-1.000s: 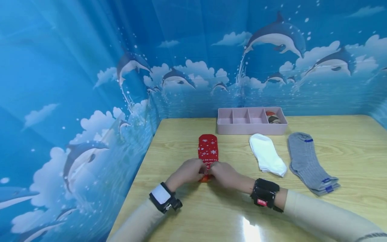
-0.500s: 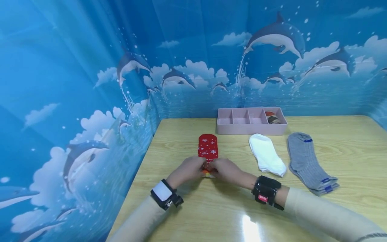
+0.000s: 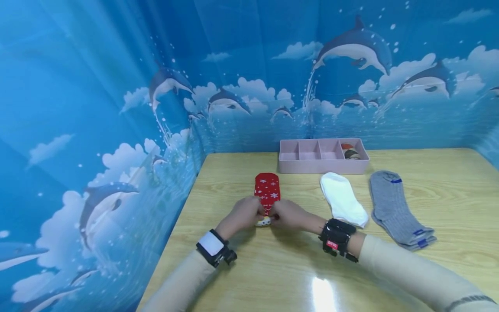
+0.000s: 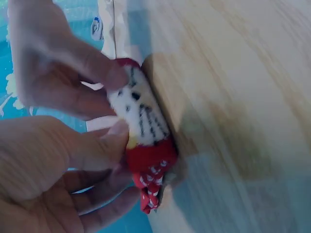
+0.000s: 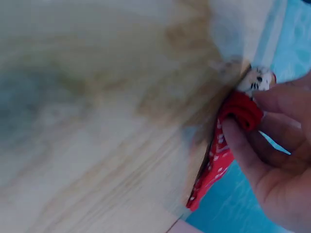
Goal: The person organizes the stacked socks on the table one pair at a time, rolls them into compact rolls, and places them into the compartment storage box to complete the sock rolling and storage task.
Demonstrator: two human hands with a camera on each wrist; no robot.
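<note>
I have the red sock (image 3: 267, 186) lying on the table (image 3: 230, 177), straight ahead of me toward 12 o'clock, its near end wound into a thick roll (image 4: 146, 114). My left hand (image 3: 247, 211) has that roll from the 9 o'clock side, thumb on its white, black-marked face and fingers bent in behind. My right hand (image 3: 293, 215) pinches the 3 o'clock end, where the red coil shows, between thumb and a finger. I judge that I hold both ends so the winding stays tight and even, and that the unrolled part lies flat on the table so it can't bunch.

The sock's long axis runs from 12 to 6 o'clock: the rounded, snowflake-printed end points away from me to 12, the roll sits at 6. The roll's own axis lies crosswise, 9 to 3.

From the sock, the pink box (image 3: 323, 167) stands at 2 o'clock, probably put back there to leave my hands room; colourful bundles (image 3: 351, 153) fill its 3 o'clock compartment, though I can't tell exactly what they are. The white socks (image 3: 343, 199) lie at 3 o'clock, the grey socks (image 3: 399, 210) beyond them, both slanting from 11 to 5.
</note>
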